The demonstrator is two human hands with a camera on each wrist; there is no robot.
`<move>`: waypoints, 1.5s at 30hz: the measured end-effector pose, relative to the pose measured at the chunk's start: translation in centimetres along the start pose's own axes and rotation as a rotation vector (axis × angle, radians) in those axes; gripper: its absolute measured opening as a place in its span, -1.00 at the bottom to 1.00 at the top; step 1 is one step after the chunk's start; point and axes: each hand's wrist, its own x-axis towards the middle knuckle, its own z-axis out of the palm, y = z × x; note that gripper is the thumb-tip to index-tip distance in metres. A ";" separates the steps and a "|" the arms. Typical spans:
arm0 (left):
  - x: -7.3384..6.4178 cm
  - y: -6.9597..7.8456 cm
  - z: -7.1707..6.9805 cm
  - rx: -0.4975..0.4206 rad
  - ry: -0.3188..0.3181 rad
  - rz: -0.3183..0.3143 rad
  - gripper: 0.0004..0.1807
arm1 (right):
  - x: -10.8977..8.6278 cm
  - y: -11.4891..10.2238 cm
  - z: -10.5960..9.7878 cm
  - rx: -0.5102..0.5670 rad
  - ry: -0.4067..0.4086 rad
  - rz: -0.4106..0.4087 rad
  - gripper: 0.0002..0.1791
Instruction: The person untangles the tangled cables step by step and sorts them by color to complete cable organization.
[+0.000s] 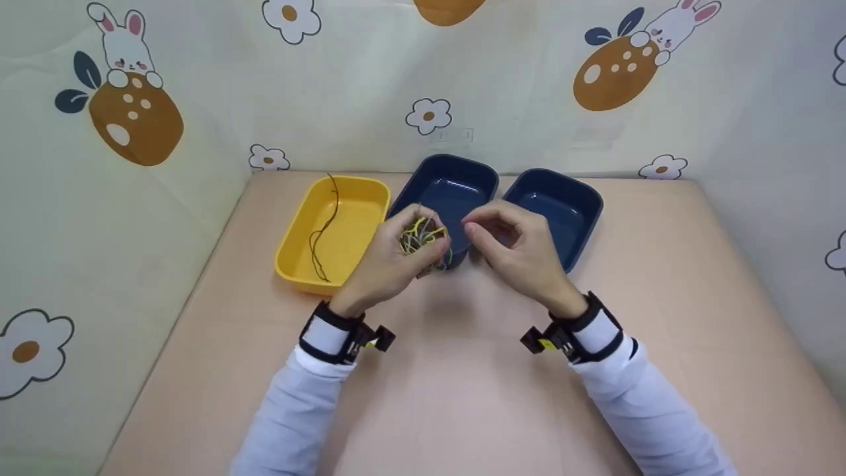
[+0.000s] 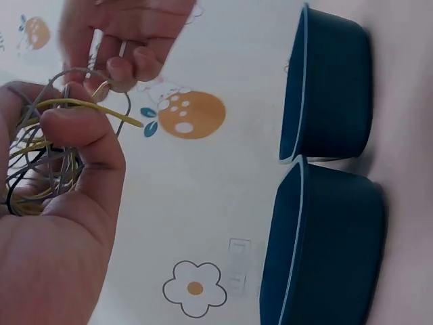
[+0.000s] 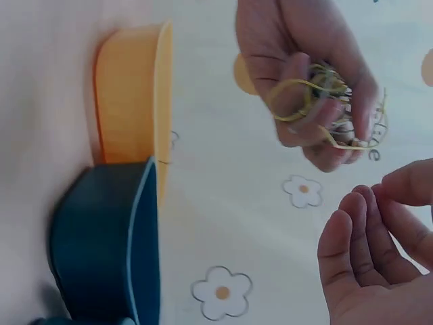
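Observation:
A tangled bundle of thin cords point(image 1: 420, 237), yellow, grey and dark, is gripped in my left hand point(image 1: 388, 266) above the front of the middle blue tray. Loose loops stick out past the fingers, with a yellow cord point(image 2: 88, 105) over the thumb in the left wrist view. To the right of the bundle is my right hand point(image 1: 522, 254), its fingers bent and the thumb tip close to the index fingertip point(image 3: 389, 189). Whether a thin strand lies between them cannot be made out. One dark string point(image 1: 324, 228) lies lengthwise in the yellow tray point(image 1: 285, 261).
Two dark blue trays, the middle one point(image 1: 462, 158) and the right one point(image 1: 591, 198), stand beside the yellow tray at the back of the pinkish table point(image 1: 456, 396). Behind them rises a patterned wall covering point(image 1: 357, 86). Each wrist wears a strapped camera.

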 end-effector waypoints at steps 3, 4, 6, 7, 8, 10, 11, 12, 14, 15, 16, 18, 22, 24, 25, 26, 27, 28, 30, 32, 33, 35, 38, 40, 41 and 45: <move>-0.1 0.0 0.7 0.073 -0.064 0.004 -0.74 | -0.5 -0.4 -1.0 -0.041 -0.011 -0.048 -0.93; -0.1 0.0 0.9 0.092 -0.082 0.005 -0.72 | -0.7 -0.5 -1.2 -0.045 -0.020 -0.059 -0.93; -0.1 0.1 1.2 0.125 -0.112 0.008 -0.69 | -0.9 -0.6 -1.6 -0.057 -0.042 -0.072 -0.93; -0.1 0.1 1.4 0.140 -0.124 0.009 -0.68 | -1.0 -0.7 -1.8 -0.065 -0.058 -0.077 -0.93; -0.2 0.1 1.5 0.156 -0.133 0.011 -0.67 | -1.1 -0.7 -1.9 -0.077 -0.075 -0.081 -0.93; -0.2 0.1 1.7 0.175 -0.153 0.015 -0.66 | -1.2 -0.6 -2.0 -0.101 -0.112 -0.081 -0.94; -0.2 0.1 1.9 0.176 -0.162 0.019 -0.66 | -1.3 -0.6 -2.0 -0.117 -0.129 -0.082 -0.94; -0.3 0.1 2.0 0.177 -0.171 0.022 -0.65 | -1.3 -0.6 -2.0 -0.131 -0.143 -0.083 -0.95; -0.2 0.1 2.2 0.166 -0.188 0.026 -0.64 | -1.4 -0.5 -2.0 -0.145 -0.163 -0.075 -0.94; -0.2 0.0 2.3 0.161 -0.197 0.024 -0.63 | -1.5 -0.5 -2.0 -0.147 -0.172 -0.067 -0.94; -0.2 0.0 2.3 0.157 -0.206 0.023 -0.62 | -1.5 -0.5 -2.1 -0.147 -0.180 -0.058 -0.94; -0.3 0.0 2.4 0.154 -0.224 0.018 -0.62 | -1.6 -0.6 -2.1 -0.140 -0.198 -0.028 -0.94; -0.3 0.1 2.4 0.141 -0.274 0.009 -0.64 | -1.6 -0.7 -2.2 -0.087 -0.248 0.059 -0.95; -0.4 0.0 2.2 0.115 -0.300 0.006 -0.70 | -1.6 -0.8 -2.3 -0.035 -0.259 0.115 -0.92; -0.4 0.0 2.1 0.094 -0.309 0.006 -0.73 | -1.5 -0.8 -2.4 -0.010 -0.257 0.142 -0.92; -0.3 0.0 2.1 0.070 -0.315 0.007 -0.78 | -1.5 -0.8 -2.5 0.018 -0.250 0.167 -0.92; -0.3 -0.1 2.0 0.049 -0.313 0.010 -0.82 | -1.5 -0.8 -2.6 0.051 -0.240 0.190 -0.92; -0.3 -0.2 1.9 0.035 -0.305 0.016 -0.85 | -1.5 -0.7 -2.6 0.084 -0.227 0.212 -0.92; -0.2 -0.3 1.7 0.020 -0.274 0.025 -0.84 | -1.4 -0.6 -2.8 0.155 -0.201 0.246 -0.91; -0.2 -0.4 1.4 0.012 -0.244 0.034 -0.80 | -1.4 -0.5 -3.1 0.213 -0.178 0.278 -0.90; -0.1 -0.5 1.3 0.011 -0.232 0.034 -0.78 | -1.3 -0.4 -3.2 0.232 -0.167 0.296 -0.89; -0.1 -0.5 1.2 0.012 -0.226 0.032 -0.76 | -1.3 -0.3 -3.4 0.230 -0.152 0.309 -0.88; -0.1 -0.6 1.1 0.023 -0.238 0.017 -0.75 | -1.3 -0.2 -3.6 0.060 -0.147 0.209 -0.93; -0.1 -0.5 1.1 0.038 -0.246 -0.002 -0.75 | -1.2 0.0 -3.7 -0.119 -0.145 0.054 -0.97; -0.2 -0.5 1.1 0.047 -0.248 -0.012 -0.76 | -1.2 0.1 -3.7 -0.210 -0.136 -0.027 -0.96; -0.3 -0.5 1.1 0.049 -0.239 -0.059 -0.78 | -1.2 0.7 -3.7 -0.440 -0.098 -0.228 -0.93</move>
